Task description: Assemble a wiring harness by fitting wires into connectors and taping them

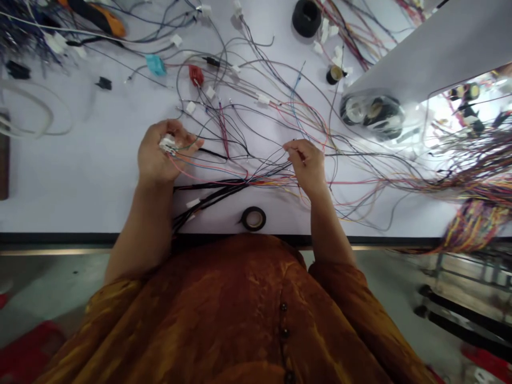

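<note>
In my left hand (158,152) rests a white connector (168,143) with several thin coloured wires running out to the right; the fingers curl around it. My right hand (306,162) is to the right, thumb and forefinger pinched together on a thin wire whose end is too small to make out clearly. Between the hands spreads a wire bundle (260,181), partly wrapped in black at its left. Beyond the hands lie a red connector (196,74) and a light blue connector (156,64), with wires attached. A roll of black tape (253,218) sits near the table's front edge.
An orange and black tool (106,21) lies at the far left. Black tape rolls (306,18) stand at the back. A grey post (412,53) slants in at the right, with wrapped rolls (374,114) at its foot. Many loose wires (480,181) pile up at the right.
</note>
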Available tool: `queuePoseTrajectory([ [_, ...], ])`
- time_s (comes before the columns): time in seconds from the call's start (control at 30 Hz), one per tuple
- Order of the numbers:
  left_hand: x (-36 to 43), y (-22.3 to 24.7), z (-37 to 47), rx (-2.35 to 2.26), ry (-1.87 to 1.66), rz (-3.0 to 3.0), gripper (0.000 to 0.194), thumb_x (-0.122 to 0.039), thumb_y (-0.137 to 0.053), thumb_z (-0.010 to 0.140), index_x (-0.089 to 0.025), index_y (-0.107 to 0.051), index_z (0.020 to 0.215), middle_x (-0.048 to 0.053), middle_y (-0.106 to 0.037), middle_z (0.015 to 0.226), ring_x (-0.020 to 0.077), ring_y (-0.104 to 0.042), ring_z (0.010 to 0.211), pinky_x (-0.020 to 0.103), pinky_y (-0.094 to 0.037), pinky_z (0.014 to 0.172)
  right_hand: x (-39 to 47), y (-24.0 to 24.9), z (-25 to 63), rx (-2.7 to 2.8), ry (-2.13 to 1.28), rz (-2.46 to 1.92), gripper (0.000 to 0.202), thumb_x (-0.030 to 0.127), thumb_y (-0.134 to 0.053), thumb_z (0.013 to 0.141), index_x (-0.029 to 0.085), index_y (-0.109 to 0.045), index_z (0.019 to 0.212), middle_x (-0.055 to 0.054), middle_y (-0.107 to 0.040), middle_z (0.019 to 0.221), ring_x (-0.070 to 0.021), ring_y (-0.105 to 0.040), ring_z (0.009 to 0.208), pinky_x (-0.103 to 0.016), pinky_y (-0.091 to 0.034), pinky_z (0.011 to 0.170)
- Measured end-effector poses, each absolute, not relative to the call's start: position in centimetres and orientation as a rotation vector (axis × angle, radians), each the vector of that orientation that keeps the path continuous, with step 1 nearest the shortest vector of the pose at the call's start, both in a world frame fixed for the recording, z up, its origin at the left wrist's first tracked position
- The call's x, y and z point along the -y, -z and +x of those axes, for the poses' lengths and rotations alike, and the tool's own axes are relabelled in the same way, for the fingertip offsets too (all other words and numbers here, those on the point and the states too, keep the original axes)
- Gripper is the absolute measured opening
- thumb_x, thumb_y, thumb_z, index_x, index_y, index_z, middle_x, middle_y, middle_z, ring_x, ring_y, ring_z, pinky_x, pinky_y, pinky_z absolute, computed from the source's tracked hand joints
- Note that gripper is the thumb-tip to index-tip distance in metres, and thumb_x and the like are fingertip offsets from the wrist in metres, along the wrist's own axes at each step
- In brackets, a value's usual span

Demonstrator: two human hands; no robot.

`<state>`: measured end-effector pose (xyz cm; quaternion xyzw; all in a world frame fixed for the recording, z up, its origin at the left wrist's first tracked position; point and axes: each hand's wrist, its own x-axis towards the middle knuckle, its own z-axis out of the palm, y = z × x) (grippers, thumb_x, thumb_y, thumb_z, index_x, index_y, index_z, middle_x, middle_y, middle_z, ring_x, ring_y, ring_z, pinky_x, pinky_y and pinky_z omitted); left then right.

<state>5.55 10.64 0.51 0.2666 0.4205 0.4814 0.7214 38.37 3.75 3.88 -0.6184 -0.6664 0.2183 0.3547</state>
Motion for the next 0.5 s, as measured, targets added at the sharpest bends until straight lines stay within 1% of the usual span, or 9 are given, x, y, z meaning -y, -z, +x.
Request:
queuePoseTrajectory([
  [0.1,-10.6,-0.4,5.3,-0.941,-1.126,0.47,0.015,-0.03,-0.069,0.07,-0.023,-0.056,0.071,-0.001,-0.041,0.056,0.0146,-0.045,0.073,0.044,-0.056,0.097,-3.9,-5.1,38.2,1.769,-0.54,-1.587,0.025,0.033,-0.05,0.1,0.021,-0.072,0.097,-0.007,-0.073,0.096,-0.0182,-0.066,0.087,-0.034,-0.053,0.08],
  [0.2,-10.5,-0.7,5.0,-0.975,-0.991,0.486,0.018,-0.03,-0.075,0.069,-0.023,-0.058,0.072,-0.002,-0.043,0.056,0.0123,-0.042,0.068,0.047,-0.058,0.095,-4.0,-5.9,37.4,1.814,-0.553,-1.534,0.021,0.029,-0.052,0.098,0.021,-0.072,0.098,-0.006,-0.073,0.095,-0.0183,-0.066,0.088,-0.035,-0.054,0.083],
  [0.27,-10.5,-0.9,5.0,-0.997,-0.929,0.491,0.02,-0.032,-0.077,0.07,-0.022,-0.059,0.071,-0.003,-0.044,0.055,0.0112,-0.041,0.064,0.046,-0.061,0.089,-4.3,-6.2,35.9,1.852,-0.595,-1.455,0.018,0.026,-0.055,0.095,0.022,-0.072,0.103,-0.005,-0.073,0.1,-0.0182,-0.065,0.089,-0.035,-0.055,0.083],
  [0.3,-10.4,-1.0,5.0,-0.999,-0.918,0.5,0.02,-0.033,-0.077,0.071,-0.022,-0.06,0.071,-0.003,-0.043,0.054,0.0108,-0.041,0.062,0.045,-0.062,0.085,-4.7,-6.1,34.9,1.876,-0.624,-1.406,0.021,0.024,-0.057,0.094,0.023,-0.071,0.109,-0.006,-0.072,0.107,-0.0183,-0.065,0.09,-0.035,-0.055,0.083],
  [0.33,-10.4,-1.2,5.1,-0.993,-0.913,0.516,0.02,-0.035,-0.077,0.072,-0.022,-0.062,0.072,-0.004,-0.043,0.053,0.0106,-0.042,0.06,0.043,-0.063,0.082,-5.2,-6.0,33.7,1.906,-0.657,-1.352,0.028,0.022,-0.058,0.092,0.024,-0.069,0.117,-0.006,-0.07,0.116,-0.0186,-0.065,0.093,-0.035,-0.056,0.082],
  [0.4,-10.2,-1.6,5.3,-0.979,-0.933,0.565,0.02,-0.038,-0.077,0.074,-0.021,-0.065,0.076,-0.004,-0.043,0.053,0.0099,-0.044,0.056,0.04,-0.063,0.077,-6.8,-5.2,31.0,1.991,-0.729,-1.248,0.049,0.016,-0.06,0.087,0.027,-0.06,0.135,-0.007,-0.061,0.139,-0.0193,-0.065,0.1,-0.034,-0.057,0.082],
  [0.43,-10.2,-1.7,5.4,-0.972,-0.945,0.589,0.021,-0.038,-0.076,0.075,-0.02,-0.066,0.078,-0.004,-0.044,0.054,0.0097,-0.045,0.054,0.039,-0.063,0.076,-7.9,-4.7,29.7,2.05,-0.762,-1.211,0.058,0.013,-0.06,0.085,0.028,-0.055,0.141,-0.007,-0.055,0.148,-0.0195,-0.064,0.103,-0.034,-0.057,0.083],
  [0.47,-10.1,-1.9,5.5,-0.969,-0.959,0.606,0.021,-0.038,-0.076,0.077,-0.02,-0.066,0.08,-0.005,-0.044,0.054,0.0096,-0.047,0.053,0.038,-0.063,0.075,-9.1,-4.1,28.5,2.114,-0.787,-1.196,0.063,0.01,-0.06,0.083,0.028,-0.053,0.142,-0.007,-0.053,0.15,-0.0196,-0.064,0.104,-0.034,-0.057,0.084],
  [0.5,-10.1,-1.9,5.5,-0.971,-0.969,0.614,0.02,-0.039,-0.074,0.079,-0.02,-0.066,0.08,-0.005,-0.045,0.054,0.0096,-0.048,0.052,0.037,-0.063,0.075,-10.3,-3.6,27.5,2.183,-0.808,-1.204,0.059,0.009,-0.061,0.082,0.026,-0.057,0.138,-0.007,-0.057,0.145,-0.0195,-0.064,0.101,-0.034,-0.056,0.085],
])
